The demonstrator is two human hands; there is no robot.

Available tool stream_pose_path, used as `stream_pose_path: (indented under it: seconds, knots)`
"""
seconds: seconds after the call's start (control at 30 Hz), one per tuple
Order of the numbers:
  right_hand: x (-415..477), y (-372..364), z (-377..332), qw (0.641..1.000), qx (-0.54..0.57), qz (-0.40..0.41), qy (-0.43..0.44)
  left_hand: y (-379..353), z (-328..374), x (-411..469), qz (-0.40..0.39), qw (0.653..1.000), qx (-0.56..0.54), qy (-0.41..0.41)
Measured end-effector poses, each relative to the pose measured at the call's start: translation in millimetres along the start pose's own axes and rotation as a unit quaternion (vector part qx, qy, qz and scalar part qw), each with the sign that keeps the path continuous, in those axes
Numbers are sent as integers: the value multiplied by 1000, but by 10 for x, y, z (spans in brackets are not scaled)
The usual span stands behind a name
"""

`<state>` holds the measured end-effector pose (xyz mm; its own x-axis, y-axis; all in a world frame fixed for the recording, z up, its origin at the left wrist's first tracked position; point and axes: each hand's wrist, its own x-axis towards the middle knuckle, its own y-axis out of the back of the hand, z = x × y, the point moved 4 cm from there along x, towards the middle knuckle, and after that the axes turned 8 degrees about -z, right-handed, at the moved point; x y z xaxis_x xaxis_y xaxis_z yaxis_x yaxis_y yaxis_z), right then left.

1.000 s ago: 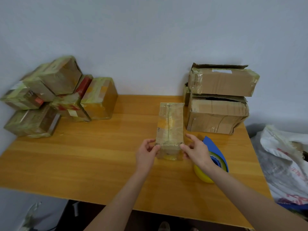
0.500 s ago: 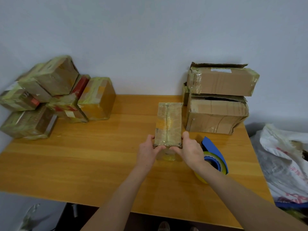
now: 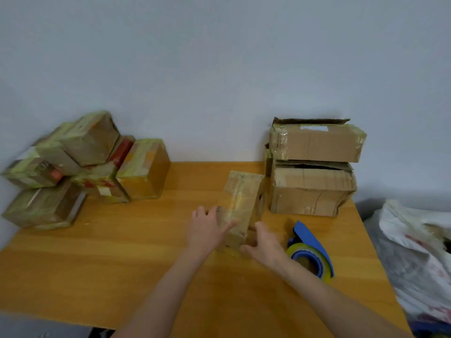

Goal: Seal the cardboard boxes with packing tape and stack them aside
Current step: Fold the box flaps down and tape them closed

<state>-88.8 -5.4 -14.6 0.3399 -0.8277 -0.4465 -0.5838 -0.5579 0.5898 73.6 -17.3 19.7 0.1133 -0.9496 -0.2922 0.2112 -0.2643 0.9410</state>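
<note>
Forearms reach in over the near edge of the table (image 3: 122, 252), right of its middle. The left hand (image 3: 207, 230) lies on the small taped box (image 3: 244, 201), fingers straight and spread over its upper left edge. The right hand (image 3: 264, 242) is against the box's near right side; blur keeps me from telling whether its fingers curl round it. Half a second ago both hands pinched the box's near end, thumbs on top. Now the grip has shifted and the box looks tipped, perhaps being turned or lifted, so taping seems finished and stacking is next.

The tape dispenser (image 3: 310, 252) rests idle just right of the right wrist, which covers part of it. At the far right corner stand two open boxes (image 3: 314, 167), their insides unseen. The sealed pile (image 3: 80, 172) fills the far left corner, smeared. A white bag (image 3: 419, 252) off the right edge is cut off.
</note>
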Motion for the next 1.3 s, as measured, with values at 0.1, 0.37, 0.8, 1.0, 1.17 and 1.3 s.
stream_pose_path:
  seconds: [0.1, 0.37, 0.8, 1.0, 1.17, 1.3]
  knots:
    - [-61, -323, -207, 985, -69, -122, 99, -12, 106, 60, -45, 998, 37, -17]
    - [-87, 505, -110, 974, -158, 156, 46, 184, -325, 18, 3, 980, 106, -170]
    - [98, 348, 66, 981, -144, 89, -92, -287, 160, -36, -80, 931, -351, 60]
    - [-116, 614, 368, 984, -114, 108, -78, -107, 304, 28, 68, 958, -260, -104]
    - [-354, 847, 1095, 955, -131, 68, -256, -273, 549, -161, -70, 980, 57, -178]
    - [-377, 661, 1452, 960, -19, -23, -277, -268, 497, -98, -74, 974, 89, -195]
